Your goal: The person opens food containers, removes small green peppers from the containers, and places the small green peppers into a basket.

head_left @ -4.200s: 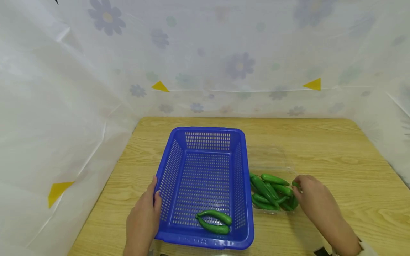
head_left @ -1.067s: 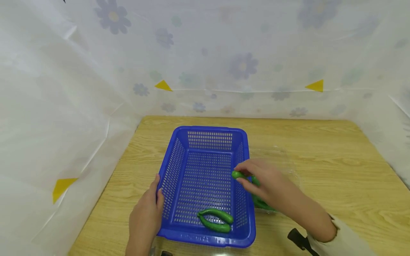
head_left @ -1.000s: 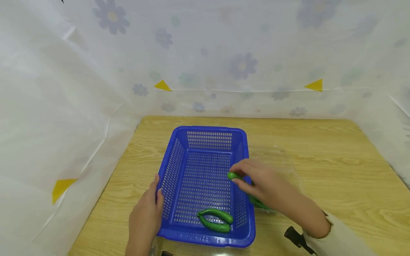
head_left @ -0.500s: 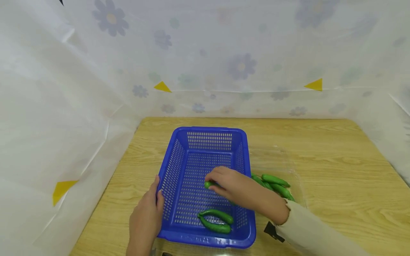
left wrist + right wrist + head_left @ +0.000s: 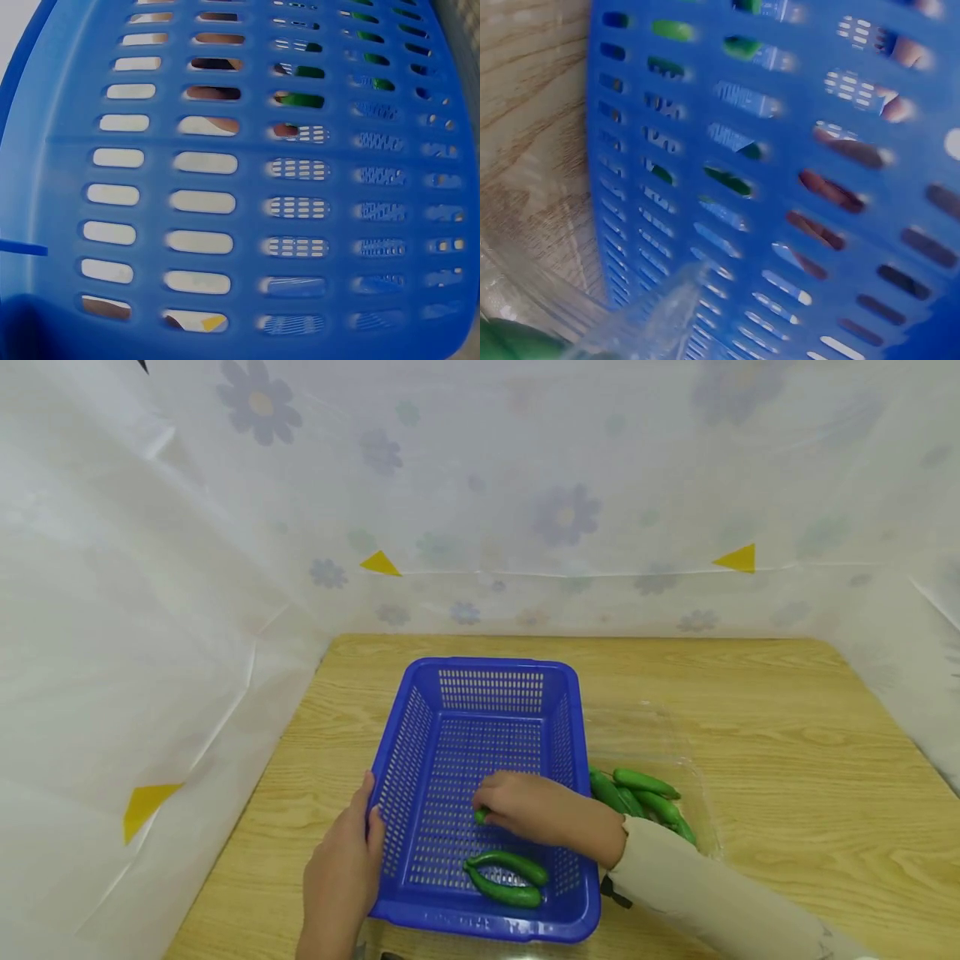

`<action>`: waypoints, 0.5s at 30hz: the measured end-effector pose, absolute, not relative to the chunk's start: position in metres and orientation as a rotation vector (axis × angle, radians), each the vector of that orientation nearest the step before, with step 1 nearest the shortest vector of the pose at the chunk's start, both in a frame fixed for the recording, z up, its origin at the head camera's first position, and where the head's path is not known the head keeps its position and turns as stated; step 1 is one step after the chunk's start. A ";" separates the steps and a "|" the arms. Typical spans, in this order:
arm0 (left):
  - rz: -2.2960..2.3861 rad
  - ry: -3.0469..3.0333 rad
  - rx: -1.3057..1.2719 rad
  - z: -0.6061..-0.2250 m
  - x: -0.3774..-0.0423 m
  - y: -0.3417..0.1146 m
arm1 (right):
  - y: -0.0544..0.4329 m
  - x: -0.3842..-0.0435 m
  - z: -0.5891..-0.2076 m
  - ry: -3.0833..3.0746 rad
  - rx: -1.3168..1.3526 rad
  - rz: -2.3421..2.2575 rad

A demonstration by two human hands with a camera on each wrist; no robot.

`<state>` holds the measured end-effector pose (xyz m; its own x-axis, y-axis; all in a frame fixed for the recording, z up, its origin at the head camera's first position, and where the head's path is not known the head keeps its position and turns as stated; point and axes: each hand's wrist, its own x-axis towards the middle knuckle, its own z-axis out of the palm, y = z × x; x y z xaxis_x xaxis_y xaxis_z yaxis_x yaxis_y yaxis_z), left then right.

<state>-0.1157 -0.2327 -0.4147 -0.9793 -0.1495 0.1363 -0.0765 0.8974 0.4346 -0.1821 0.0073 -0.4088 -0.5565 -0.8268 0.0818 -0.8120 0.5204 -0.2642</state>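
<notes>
Moved left and down since earlier frame: right hand [image 5: 525,806], inside blue basket [image 5: 480,926], fingers pinching green vegetable [image 5: 481,816] whose long axis I cannot tell. Matching vegetable pair [image 5: 512,863] lies just on near side, running left-right; left hand [image 5: 341,860] grips basket's left side.

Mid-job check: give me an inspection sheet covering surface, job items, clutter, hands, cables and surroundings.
Surface: wood-grain table.
Job items: two green vegetables lie in the blue basket; more sit in a clear box on its right.
Clutter: dark object at the bottom edge of the head view, mostly cut off, cannot identify.
Hands: left hand holds the basket's left side; right hand grips another vegetable inside the basket.
Cables: nothing seen.
Surroundings: white flowered sheeting with yellow triangles.
</notes>
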 end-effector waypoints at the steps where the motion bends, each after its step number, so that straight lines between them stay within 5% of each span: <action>1: -0.654 -2.899 0.175 -0.414 -0.116 -0.233 | 0.007 -0.183 -0.410 2.688 -1.455 -0.413; 15: -0.649 -2.903 0.174 -0.415 -0.116 -0.233 | 0.000 -0.190 -0.424 2.679 -1.485 -0.287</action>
<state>-0.1163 -0.2329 -0.4148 -0.9802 -0.1481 0.1318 -0.0778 0.8988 0.4313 -0.1897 0.0004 -0.4241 -0.5322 -0.8460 0.0336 -0.8338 0.5169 -0.1938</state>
